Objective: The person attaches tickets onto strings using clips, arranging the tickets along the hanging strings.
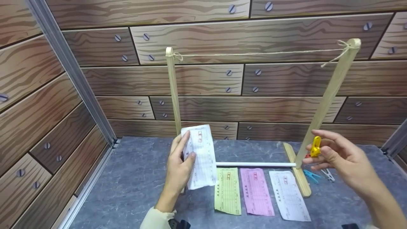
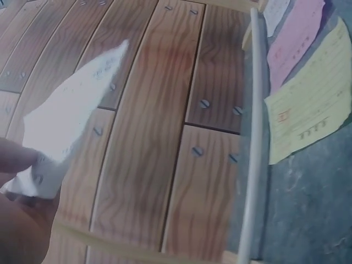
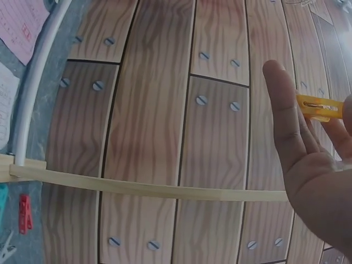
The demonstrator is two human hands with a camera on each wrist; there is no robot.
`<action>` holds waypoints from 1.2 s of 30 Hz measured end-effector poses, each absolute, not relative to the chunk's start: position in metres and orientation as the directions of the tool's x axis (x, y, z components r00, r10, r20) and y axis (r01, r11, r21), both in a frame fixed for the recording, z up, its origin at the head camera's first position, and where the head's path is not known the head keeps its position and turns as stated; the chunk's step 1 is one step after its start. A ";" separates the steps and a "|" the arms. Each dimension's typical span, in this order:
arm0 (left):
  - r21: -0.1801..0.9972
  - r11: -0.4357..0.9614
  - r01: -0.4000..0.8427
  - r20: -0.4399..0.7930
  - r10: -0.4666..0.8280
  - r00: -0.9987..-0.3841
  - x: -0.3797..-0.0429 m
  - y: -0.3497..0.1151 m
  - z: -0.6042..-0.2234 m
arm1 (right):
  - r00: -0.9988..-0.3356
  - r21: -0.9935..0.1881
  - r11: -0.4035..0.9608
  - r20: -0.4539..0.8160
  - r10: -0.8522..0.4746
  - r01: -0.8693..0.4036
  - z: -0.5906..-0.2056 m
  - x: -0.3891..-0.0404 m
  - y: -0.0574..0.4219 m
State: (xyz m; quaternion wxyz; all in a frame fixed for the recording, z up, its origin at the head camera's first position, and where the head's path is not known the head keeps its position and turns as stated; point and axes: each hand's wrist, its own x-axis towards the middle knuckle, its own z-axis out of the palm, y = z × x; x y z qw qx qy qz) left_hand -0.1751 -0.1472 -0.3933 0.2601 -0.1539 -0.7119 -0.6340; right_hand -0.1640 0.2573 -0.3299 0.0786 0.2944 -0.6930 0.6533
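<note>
Left hand (image 1: pixel 178 165) holds the white printed paper slip (image 1: pixel 201 156) upright, long axis vertical, by the left post; right hand (image 1: pixel 340 156) pinches the yellow plastic clothespin (image 1: pixel 315 147) by the right post, both well below the taut twine line (image 1: pixel 254 53).

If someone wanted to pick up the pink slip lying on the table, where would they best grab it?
Probably by its near short edge, coming in from the front. The pink slip lies flat with a yellow slip and a white slip close on either side, so its long edges are crowded, while the near end faces bare table.
</note>
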 end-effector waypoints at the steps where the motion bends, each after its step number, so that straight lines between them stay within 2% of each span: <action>1: 0.818 0.143 0.557 0.572 -0.104 -0.814 -0.176 -0.147 -0.391 | -0.825 -0.863 0.003 0.482 -0.294 -0.505 -0.327 -0.164 0.256; 5: 0.802 0.123 0.585 0.597 -0.127 -0.792 -0.182 -0.146 -0.383 | -0.849 -0.871 0.067 0.452 -0.274 -0.486 -0.318 -0.163 0.251; 15: 0.769 0.118 0.629 0.632 -0.294 -0.718 -0.193 -0.140 -0.361 | -0.835 -0.850 0.106 0.471 -0.284 -0.516 -0.297 -0.164 0.245; 21: 0.790 0.089 0.607 0.603 -0.291 -0.743 -0.196 -0.140 -0.347 | -0.826 -0.854 0.047 0.486 -0.286 -0.518 -0.286 -0.165 0.243; 25: 0.780 0.081 0.620 0.617 -0.256 -0.744 -0.198 -0.140 -0.339 | -0.832 -0.853 0.068 0.483 -0.274 -0.517 -0.278 -0.165 0.242; 29: 0.751 0.093 0.653 0.653 -0.245 -0.716 -0.201 -0.141 -0.332 | -0.833 -0.847 0.101 0.481 -0.271 -0.522 -0.271 -0.164 0.239; 36: 0.718 0.140 0.682 0.690 -0.272 -0.671 -0.207 -0.142 -0.316 | -0.811 -0.841 0.028 0.512 -0.284 -0.541 -0.261 -0.168 0.234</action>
